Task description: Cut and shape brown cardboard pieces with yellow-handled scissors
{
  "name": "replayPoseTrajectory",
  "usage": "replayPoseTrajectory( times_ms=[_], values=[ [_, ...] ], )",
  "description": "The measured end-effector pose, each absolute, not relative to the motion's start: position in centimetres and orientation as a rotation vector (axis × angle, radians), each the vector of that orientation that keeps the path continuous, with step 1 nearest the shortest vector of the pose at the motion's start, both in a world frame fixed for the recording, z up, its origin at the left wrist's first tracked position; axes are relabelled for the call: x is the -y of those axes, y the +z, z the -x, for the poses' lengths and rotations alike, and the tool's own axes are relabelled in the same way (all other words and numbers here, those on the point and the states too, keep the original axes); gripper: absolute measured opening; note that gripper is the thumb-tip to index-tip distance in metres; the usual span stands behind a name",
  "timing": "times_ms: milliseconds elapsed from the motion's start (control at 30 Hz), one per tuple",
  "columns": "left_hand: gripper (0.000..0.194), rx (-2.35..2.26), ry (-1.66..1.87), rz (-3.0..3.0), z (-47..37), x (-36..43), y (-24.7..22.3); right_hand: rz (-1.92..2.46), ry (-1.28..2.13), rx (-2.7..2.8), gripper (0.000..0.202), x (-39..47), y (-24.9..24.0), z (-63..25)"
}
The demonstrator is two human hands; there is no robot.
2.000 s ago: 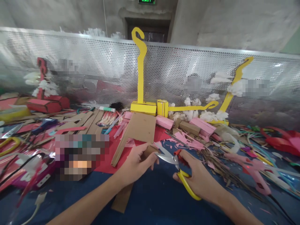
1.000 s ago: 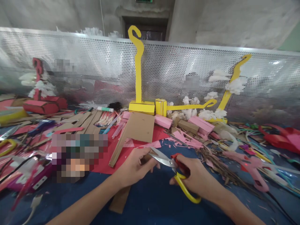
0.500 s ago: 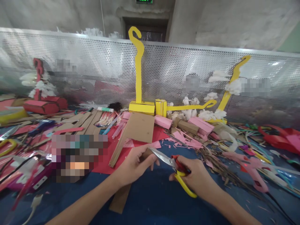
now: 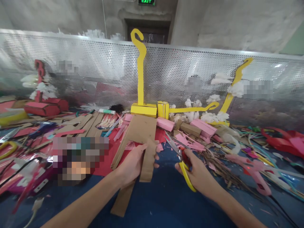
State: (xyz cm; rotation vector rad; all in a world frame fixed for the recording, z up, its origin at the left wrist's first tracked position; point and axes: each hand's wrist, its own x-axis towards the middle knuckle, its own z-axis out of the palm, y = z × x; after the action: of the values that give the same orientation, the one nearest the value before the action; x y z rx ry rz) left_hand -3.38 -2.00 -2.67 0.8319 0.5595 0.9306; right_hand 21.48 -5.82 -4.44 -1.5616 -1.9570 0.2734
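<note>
My left hand (image 4: pixel 133 166) is closed on a short brown cardboard strip (image 4: pixel 148 164), held upright with its flat face toward me. In my right hand (image 4: pixel 198 171) is a pair of scissors (image 4: pixel 179 153) with red and yellow handles; the blades are slightly apart and point up and left, clear of the strip. A second cardboard strip (image 4: pixel 123 201) lies on the blue table under my left forearm. Behind my left hand a wider cardboard piece (image 4: pixel 142 128) rests on red paper (image 4: pixel 102 166).
A yellow hook-topped stand (image 4: pixel 140 76) rises at the back before a perforated metal panel (image 4: pixel 106 63). Pink paper scraps (image 4: pixel 187 141) and a pink glue gun (image 4: pixel 255 169) lie to the right. At left are clutter and a white cable plug (image 4: pixel 36 204).
My left hand has turned the cardboard strip so that its broad face shows. The scissors have moved right, away from my left hand.
</note>
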Motion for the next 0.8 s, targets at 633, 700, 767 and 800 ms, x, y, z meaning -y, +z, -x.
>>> replayPoseTrajectory(
  times_ms=[633,700,767,800],
  values=[
    [0.023,-0.514,1.114,-1.090,3.3,2.1,-4.0,1.484,0.535,2.059,0.028,7.0,-3.9,-19.9],
    [0.020,-0.475,1.125,-1.129,3.4,2.0,-4.1,1.467,0.572,2.061,0.027,7.1,-3.8,-19.7],
    [0.019,-0.460,1.117,-1.148,3.5,2.0,-4.2,1.448,0.614,2.061,0.026,7.3,-3.7,-19.6],
    [0.019,-0.459,1.106,-1.155,3.5,1.9,-4.3,1.438,0.638,2.062,0.025,7.4,-3.6,-19.5]
  ],
)
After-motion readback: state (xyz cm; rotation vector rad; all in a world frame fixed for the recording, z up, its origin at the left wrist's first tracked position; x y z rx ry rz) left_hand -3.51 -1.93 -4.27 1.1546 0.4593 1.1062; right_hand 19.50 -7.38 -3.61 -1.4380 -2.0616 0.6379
